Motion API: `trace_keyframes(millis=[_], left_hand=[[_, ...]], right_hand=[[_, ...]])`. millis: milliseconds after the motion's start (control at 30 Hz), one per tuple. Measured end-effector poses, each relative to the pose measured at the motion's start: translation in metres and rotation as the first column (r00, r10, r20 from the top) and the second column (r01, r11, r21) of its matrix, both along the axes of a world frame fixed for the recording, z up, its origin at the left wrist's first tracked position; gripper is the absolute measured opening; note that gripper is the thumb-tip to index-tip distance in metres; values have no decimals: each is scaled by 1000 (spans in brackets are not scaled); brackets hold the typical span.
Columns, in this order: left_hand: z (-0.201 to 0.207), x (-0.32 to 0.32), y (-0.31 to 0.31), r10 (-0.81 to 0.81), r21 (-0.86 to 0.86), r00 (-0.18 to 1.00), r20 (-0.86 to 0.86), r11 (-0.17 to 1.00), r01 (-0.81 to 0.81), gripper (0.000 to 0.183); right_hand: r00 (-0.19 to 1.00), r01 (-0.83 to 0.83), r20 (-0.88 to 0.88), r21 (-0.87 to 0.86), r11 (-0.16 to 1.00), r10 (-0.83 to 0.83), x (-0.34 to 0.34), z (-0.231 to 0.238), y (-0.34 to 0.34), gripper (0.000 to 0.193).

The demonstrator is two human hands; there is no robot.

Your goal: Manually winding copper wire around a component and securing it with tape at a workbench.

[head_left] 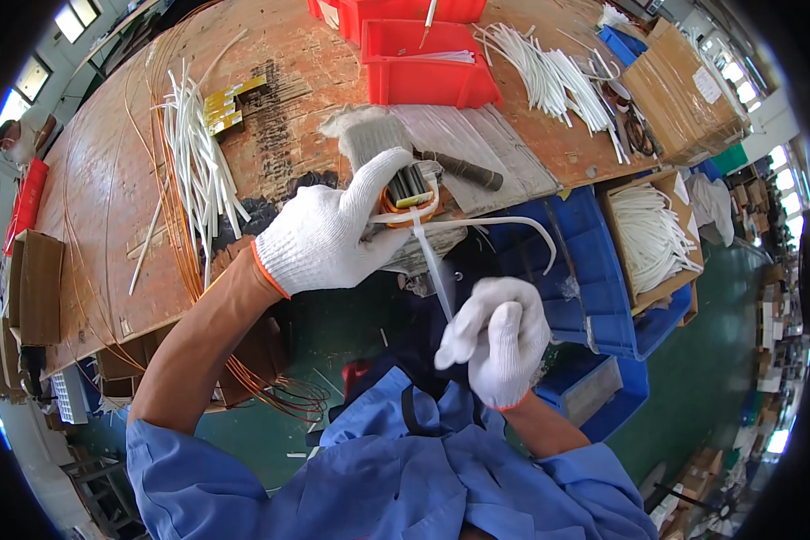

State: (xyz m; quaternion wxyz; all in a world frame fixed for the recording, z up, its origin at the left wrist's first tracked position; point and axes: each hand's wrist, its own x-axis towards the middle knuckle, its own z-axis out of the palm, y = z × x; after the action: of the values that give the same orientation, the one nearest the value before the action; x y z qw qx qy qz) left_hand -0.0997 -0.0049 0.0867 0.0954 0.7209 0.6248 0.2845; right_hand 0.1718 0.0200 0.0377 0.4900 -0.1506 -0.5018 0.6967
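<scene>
On the left of the worktop [103, 193], we see a heap of white tubes [193, 148], with orange wire [189, 270] running past it and down over the near edge. Some yellow bits [234, 103] lie just beside the heap.

Next comes our left hand [319, 234], in a white glove at the near edge. Its thumb and fingers are clamped on the coil [408, 200], which has dark bars and orange wire around it. So the coil is in that hand, right by the middle of the near edge. A gray rag [373, 139] lies just behind it.

A white tie [432, 261] comes off the coil and slants down toward our right hand [504, 346], out past the near edge. Those fingers are bent and blurry, so we cannot tell if they pinch the tie.

We think the step is pulling the tie snug. To do it well, we should hold the coil very still, pull straight and slowly, and keep the tie flat. We should also mind the bendy white sleeve [517, 221] poking out to the right, so it does not get caught.
</scene>
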Motion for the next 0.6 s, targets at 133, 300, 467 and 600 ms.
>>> trace_keyframes(millis=[133,300,467,600], left_hand=[[-4,-2,-2,4,24,1000,14,1000,-4,81],[2,-4,-1,10,-20,1000,-14,1000,-10,81],[-12,-8,5,-34,116,999,-9,993,35,84],[-6,-6,5,-26,110,999,27,994,23,78]], right_hand=[[802,70,402,671,738,-442,-17,9,25,75],[959,-90,247,729,679,-138,-59,40,66,19],[969,-100,218,-88,991,117,-88,86,62,20],[969,-176,116,-285,942,216,-68,69,43,20]])
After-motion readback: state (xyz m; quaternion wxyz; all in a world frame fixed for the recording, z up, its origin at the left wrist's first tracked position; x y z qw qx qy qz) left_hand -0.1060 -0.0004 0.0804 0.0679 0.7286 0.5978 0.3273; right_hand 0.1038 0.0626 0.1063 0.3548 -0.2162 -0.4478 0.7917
